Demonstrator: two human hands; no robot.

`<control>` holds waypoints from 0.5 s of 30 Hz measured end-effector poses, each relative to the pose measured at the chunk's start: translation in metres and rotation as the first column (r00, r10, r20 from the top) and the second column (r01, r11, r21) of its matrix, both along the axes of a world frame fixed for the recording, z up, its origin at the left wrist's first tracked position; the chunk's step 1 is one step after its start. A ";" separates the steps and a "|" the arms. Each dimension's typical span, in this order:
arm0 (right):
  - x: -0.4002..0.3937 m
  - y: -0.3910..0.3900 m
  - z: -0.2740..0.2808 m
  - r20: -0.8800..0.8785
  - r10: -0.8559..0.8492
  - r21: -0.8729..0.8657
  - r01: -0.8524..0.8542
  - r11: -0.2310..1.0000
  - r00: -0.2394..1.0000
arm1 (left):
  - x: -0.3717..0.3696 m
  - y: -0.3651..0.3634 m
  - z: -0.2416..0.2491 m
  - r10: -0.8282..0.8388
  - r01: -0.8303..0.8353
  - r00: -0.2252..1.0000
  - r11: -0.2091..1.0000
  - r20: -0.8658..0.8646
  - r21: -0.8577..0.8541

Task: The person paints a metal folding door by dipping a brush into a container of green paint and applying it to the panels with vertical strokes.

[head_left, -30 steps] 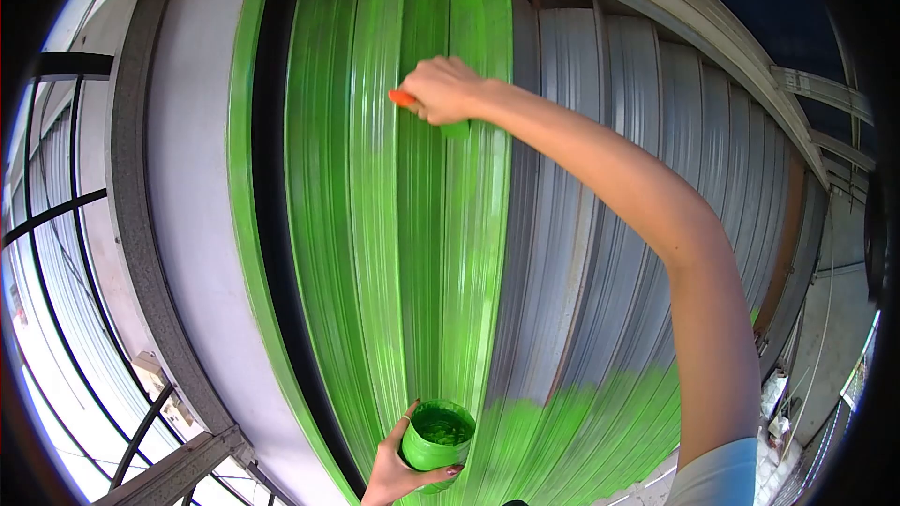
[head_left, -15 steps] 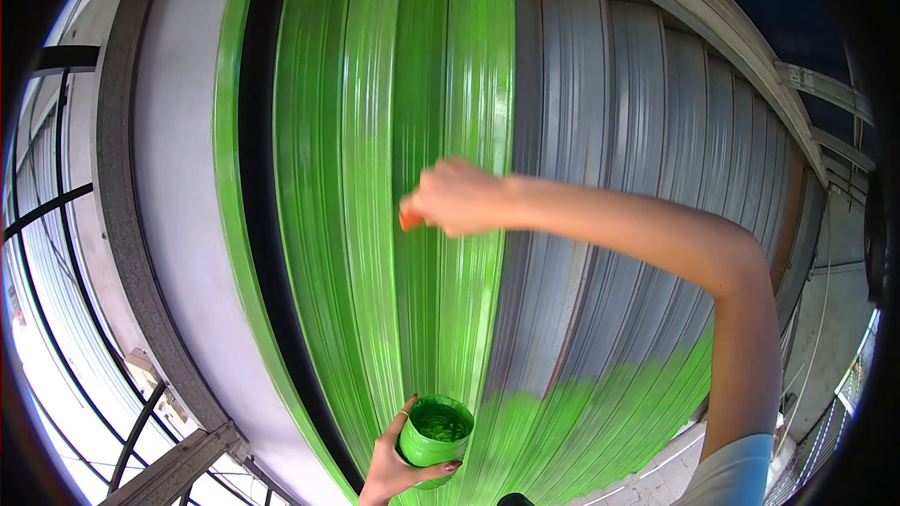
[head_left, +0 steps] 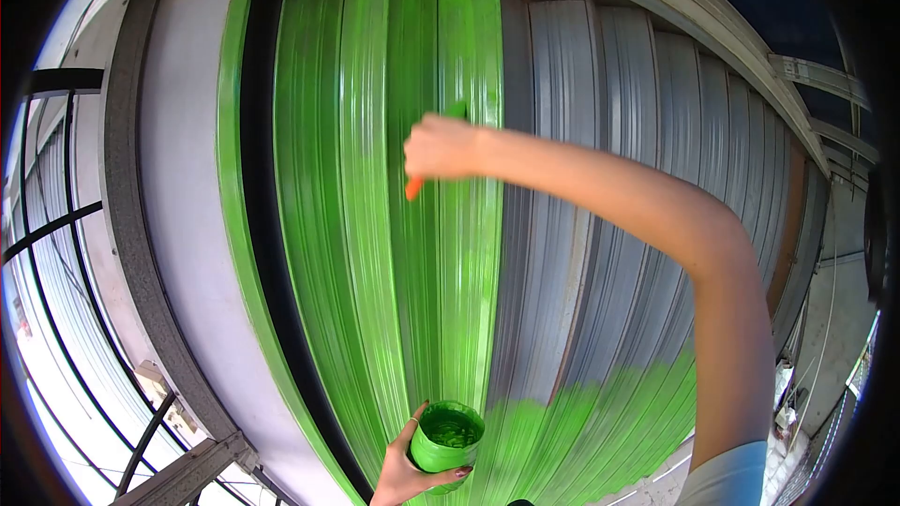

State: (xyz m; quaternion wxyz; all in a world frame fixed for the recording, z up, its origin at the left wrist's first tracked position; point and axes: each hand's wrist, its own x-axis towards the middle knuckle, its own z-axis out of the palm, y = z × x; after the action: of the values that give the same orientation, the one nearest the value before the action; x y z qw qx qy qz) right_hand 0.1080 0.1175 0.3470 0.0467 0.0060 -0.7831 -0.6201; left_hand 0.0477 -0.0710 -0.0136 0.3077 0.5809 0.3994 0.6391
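Note:
My right hand (head_left: 442,146) is closed around a paintbrush against the corrugated metal shutter (head_left: 366,253). The brush's orange handle (head_left: 413,188) sticks out below the fist, and its green-coated end shows just above the knuckles. Low in the view, my left hand (head_left: 405,470) grips a green-smeared paint cup (head_left: 444,454) by its side, thumb and fingers wrapped round it. Wet green paint lies inside the cup, which is held upright with its mouth toward me. Glossy green covers the shutter's left folds.
Bare grey shutter panels (head_left: 562,178) stretch to the right, with a ragged green band (head_left: 600,422) along their bottom. On the left are a black gap, a pale wall (head_left: 183,178) and a barred window (head_left: 56,319). A metal frame beam (head_left: 750,47) curves overhead.
My right hand has moved up along the shutter with the paintbrush, which is tilted more upright. The cup sits slightly further right and lower in view, still in my left hand.

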 end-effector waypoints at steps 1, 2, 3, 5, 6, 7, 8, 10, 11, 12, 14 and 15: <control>0.000 -0.001 -0.017 0.074 -0.012 -0.080 0.018 0.997 0.997 | -0.001 -0.001 0.000 0.009 -0.009 1.000 1.000 -0.010 -0.001; -0.003 -0.011 -0.030 0.126 -0.079 -0.061 0.087 0.994 0.989 | -0.003 0.000 0.001 0.018 -0.018 1.000 1.000 -0.021 0.002; -0.007 -0.011 -0.038 0.173 -0.063 -0.133 0.087 0.987 0.983 | -0.003 0.001 0.002 0.012 -0.012 1.000 1.000 -0.010 -0.013; -0.013 -0.008 -0.037 0.200 -0.089 -0.394 0.163 0.904 0.976 | -0.003 0.000 0.003 0.000 0.001 1.000 0.999 0.009 -0.048; -0.015 -0.005 -0.025 0.164 -0.091 -0.493 0.161 0.855 0.982 | -0.004 0.000 0.002 -0.003 0.003 1.000 0.999 0.001 -0.040; -0.018 -0.002 -0.007 0.129 -0.095 -0.584 0.153 0.797 0.987 | -0.004 0.000 0.000 -0.004 0.004 1.000 0.999 -0.005 -0.032; -0.022 0.000 0.014 0.057 -0.098 -0.538 0.113 0.835 0.994 | -0.005 0.000 -0.001 -0.002 0.002 1.000 1.000 -0.012 -0.024; -0.013 -0.010 0.056 -0.105 -0.120 -0.364 0.074 0.929 0.987 | -0.004 0.000 0.000 0.003 -0.003 1.000 1.000 -0.007 -0.011; -0.010 -0.009 0.071 -0.198 -0.068 -0.321 0.001 0.947 0.978 | -0.004 0.001 0.000 0.005 -0.005 1.000 1.000 -0.006 -0.003; -0.007 -0.010 0.082 -0.276 -0.005 -0.265 -0.071 0.962 0.961 | -0.004 0.001 0.001 0.005 -0.005 1.000 1.000 -0.009 -0.003; -0.008 -0.010 0.096 -0.334 0.002 -0.089 -0.034 0.995 0.942 | -0.005 0.002 0.002 0.005 -0.005 1.000 1.000 -0.010 -0.007; -0.008 -0.010 0.098 -0.365 0.009 -0.003 -0.011 1.000 0.931 | -0.006 0.002 0.001 0.008 -0.008 1.000 1.000 -0.022 -0.006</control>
State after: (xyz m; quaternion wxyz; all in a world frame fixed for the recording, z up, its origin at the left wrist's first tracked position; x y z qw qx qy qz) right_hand 0.1002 0.1076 0.4447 0.1944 -0.1053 -0.7624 -0.6082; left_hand 0.0418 -0.0692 -0.0122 0.3026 0.5852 0.4071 0.6326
